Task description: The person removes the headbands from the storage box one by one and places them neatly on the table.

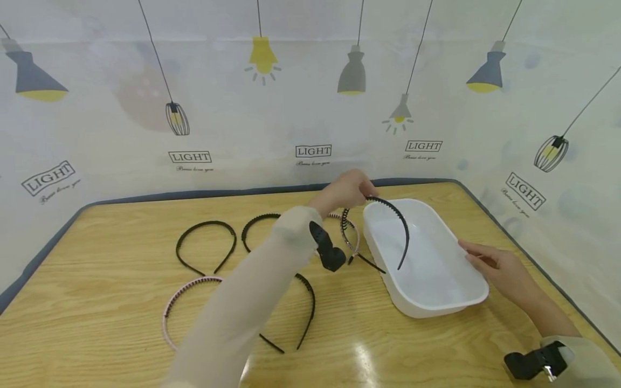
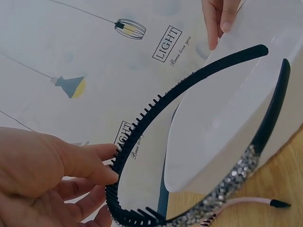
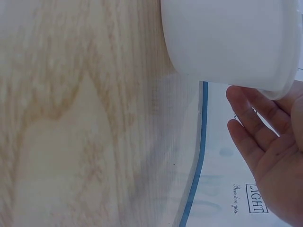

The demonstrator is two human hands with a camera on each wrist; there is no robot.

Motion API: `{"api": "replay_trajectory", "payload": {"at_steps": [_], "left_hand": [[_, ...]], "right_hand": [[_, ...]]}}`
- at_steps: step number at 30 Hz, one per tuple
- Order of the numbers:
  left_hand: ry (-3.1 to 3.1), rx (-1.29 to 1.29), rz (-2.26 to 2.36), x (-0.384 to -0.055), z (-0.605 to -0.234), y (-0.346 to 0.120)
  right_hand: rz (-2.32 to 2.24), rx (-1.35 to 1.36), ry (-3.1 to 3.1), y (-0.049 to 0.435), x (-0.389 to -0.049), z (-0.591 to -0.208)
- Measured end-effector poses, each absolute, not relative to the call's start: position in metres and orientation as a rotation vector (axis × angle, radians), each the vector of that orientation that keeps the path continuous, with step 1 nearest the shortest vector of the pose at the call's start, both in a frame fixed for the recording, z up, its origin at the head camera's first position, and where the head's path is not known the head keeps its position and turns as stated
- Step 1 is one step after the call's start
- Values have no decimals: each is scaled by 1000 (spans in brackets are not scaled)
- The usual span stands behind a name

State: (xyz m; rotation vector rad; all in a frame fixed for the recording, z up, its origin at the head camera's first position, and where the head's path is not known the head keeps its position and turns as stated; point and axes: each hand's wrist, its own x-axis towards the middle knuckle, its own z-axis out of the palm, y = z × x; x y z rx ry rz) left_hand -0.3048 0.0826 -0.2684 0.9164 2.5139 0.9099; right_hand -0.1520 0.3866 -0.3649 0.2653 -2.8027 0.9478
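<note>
My left hand (image 1: pixel 345 189) pinches a black toothed headband (image 1: pixel 405 231) over the left side of a white plastic tray (image 1: pixel 477 306). In the left wrist view, silvery glitter covers part of this headband (image 2: pixel 232 178); its two ends point toward the tray, and my thumb and index finger hold it by the toothed curve. My right hand (image 1: pixel 506 277) holds the tray's right rim, thumb at the rim and other fingers outside. The right wrist view shows those fingers (image 3: pixel 253 130) loosely bent below the rim; the thumb is hidden there.
Several headbands lie on the wooden table left of the tray: a black one (image 1: pixel 235 237), a pink one (image 1: pixel 165 323), another black one (image 1: pixel 312 307) and a pink one (image 1: pixel 359 237) beside the tray. My left sleeve covers parts of some. A lamp-patterned sheet (image 1: pixel 233 108) stands behind the table.
</note>
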Motion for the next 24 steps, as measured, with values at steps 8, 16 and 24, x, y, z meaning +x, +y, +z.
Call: {"api": "replay_trajectory", "payload": {"at_steps": [8,16,24], "left_hand": [[2513,934,856,-303,-267,63],[2510,976,854,-303,-272,45],[2495,954,875,-301,-279,29]], "right_hand": [[951,279,-2788,383,-152,-364],[935,279,-2790,381,-151,-363],[932,258,-2810,384,-151,-364]]}}
